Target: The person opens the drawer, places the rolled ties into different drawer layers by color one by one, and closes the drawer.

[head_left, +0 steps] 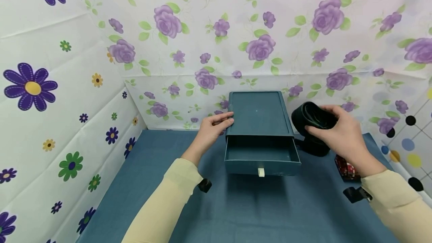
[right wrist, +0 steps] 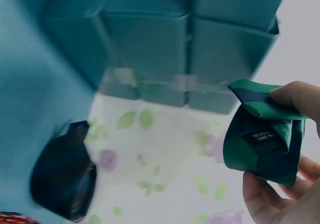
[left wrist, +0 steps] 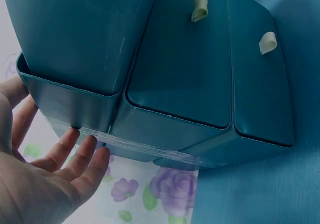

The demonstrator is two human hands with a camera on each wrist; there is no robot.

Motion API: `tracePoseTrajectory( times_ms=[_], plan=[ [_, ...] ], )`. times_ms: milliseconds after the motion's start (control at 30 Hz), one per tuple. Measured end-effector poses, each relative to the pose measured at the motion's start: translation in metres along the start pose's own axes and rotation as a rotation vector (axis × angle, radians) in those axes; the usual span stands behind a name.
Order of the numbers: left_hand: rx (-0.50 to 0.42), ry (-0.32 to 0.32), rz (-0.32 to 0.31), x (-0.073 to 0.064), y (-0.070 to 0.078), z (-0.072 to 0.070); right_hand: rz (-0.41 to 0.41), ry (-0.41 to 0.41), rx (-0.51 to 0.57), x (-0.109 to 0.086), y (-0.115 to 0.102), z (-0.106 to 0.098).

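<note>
A dark teal drawer unit [head_left: 256, 113] with stacked drawers stands against the back wall. Its top drawer [head_left: 263, 167] is pulled out, the bare bottom showing inside. My left hand [head_left: 216, 128] rests its fingertips at the unit's left upper edge, fingers loosely bent; the left wrist view shows the same hand [left wrist: 55, 169] beside the unit's side. Right of the unit, my right hand [head_left: 344, 134] grips a rolled necktie [right wrist: 262, 139], striped green and navy with a small label, thumb on one side and fingers on the other. It is raised above a dark rolled item [head_left: 314, 147] on the table.
A red patterned bundle with a dark border [head_left: 345, 168] lies under my right wrist. The blue tablecloth [head_left: 216, 209] spreads in front of the unit. Flowered sheets [head_left: 189, 48] hang close behind and at the left; a dotted one is at the right.
</note>
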State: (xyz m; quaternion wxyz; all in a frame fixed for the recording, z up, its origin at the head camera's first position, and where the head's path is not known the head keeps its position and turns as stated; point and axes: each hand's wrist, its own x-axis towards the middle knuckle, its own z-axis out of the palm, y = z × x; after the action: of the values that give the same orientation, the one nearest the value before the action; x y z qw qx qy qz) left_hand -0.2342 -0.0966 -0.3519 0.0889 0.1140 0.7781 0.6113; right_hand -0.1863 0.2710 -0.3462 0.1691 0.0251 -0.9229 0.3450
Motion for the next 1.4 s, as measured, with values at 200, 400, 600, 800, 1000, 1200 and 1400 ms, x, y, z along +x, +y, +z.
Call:
tracePoseTrajectory(
  times_ms=[200, 400, 600, 800, 1000, 1200, 1400],
  plan=[
    [-0.008, 0.017, 0.007, 0.008, -0.012, 0.000, -0.161, 0.086, 0.051, -0.005, -0.031, -0.002],
    [0.006, 0.048, 0.037, 0.014, -0.023, 0.001, -0.411, 0.101, 0.068, -0.009, -0.060, 0.003],
    [0.005, 0.048, 0.044, 0.012, -0.020, 0.001, -0.520, 0.004, 0.054, -0.016, -0.083, 0.009],
    [-0.010, 0.014, 0.018, 0.003, -0.005, 0.000, -0.561, -0.132, 0.046, -0.023, -0.093, 0.015],
    [-0.009, 0.035, 0.021, 0.009, -0.015, 0.002, -0.534, -0.257, 0.036, -0.024, -0.097, 0.020],
    [0.022, 0.057, 0.042, 0.015, -0.025, 0.002, -0.478, -0.382, 0.023, -0.022, -0.100, 0.023],
    [0.014, 0.026, 0.026, 0.008, -0.012, 0.001, -0.457, -0.444, 0.026, -0.018, -0.100, 0.026]
  ],
)
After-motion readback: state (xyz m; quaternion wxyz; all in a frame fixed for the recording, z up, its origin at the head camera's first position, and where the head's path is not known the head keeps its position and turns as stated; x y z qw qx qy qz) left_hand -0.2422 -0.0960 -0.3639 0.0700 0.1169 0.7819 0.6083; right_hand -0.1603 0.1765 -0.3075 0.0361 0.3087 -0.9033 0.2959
